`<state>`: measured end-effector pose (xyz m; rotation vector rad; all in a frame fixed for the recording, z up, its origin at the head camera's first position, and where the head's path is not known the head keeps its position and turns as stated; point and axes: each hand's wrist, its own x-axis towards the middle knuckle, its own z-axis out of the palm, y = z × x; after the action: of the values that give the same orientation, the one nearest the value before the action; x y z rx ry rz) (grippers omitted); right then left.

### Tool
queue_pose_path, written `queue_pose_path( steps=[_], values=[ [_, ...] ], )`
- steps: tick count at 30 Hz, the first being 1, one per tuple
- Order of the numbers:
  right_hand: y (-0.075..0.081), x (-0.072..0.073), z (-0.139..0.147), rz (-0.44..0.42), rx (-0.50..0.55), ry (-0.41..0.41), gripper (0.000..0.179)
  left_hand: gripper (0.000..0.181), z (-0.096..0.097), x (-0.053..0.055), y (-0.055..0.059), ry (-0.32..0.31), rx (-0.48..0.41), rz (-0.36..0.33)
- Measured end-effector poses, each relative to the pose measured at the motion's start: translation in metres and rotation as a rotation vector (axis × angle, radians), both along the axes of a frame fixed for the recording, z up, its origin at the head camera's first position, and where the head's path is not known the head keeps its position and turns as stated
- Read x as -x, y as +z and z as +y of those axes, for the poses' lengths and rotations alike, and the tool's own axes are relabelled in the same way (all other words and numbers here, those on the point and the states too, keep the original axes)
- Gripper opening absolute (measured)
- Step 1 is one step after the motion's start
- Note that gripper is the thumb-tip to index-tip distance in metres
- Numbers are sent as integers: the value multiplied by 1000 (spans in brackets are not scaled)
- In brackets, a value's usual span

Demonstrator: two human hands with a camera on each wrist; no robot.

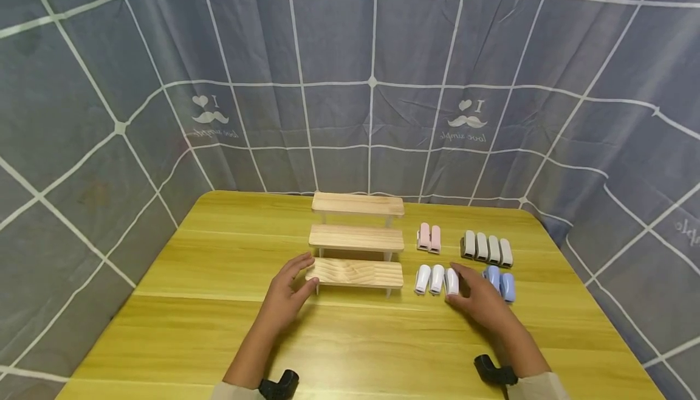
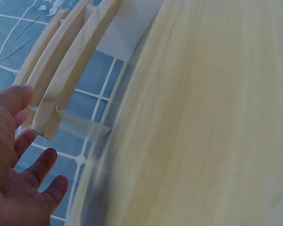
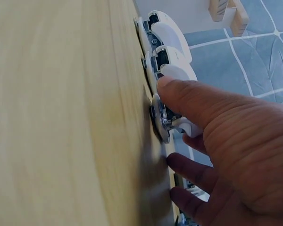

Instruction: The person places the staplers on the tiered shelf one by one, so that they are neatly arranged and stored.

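The rightmost white clip (image 1: pixel 451 282) stands at its row's end, right of the lowest wooden shelf (image 1: pixel 355 273); my right hand (image 1: pixel 481 300) pinches it, partly covering it. My left hand (image 1: pixel 285 292) brackets the shelf's left end; whether it grips, I can't tell. My right fingers partly hide the nearer blue clip (image 1: pixel 493 276).

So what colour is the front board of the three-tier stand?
The front board is pale tan wood with darker grain; the head view shows it best.
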<state>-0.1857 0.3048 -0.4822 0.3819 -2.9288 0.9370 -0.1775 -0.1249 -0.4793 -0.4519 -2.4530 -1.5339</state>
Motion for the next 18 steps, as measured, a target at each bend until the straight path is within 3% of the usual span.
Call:
queue_pose_path(
  steps=[11,18],
  values=[
    [3,0,-1,-8,-26,-42,72,36,2,5,-15,-6,-78,-55],
    [1,-1,-3,15,26,-50,64,32,1,3,-15,25,-55,-15]
  ],
)
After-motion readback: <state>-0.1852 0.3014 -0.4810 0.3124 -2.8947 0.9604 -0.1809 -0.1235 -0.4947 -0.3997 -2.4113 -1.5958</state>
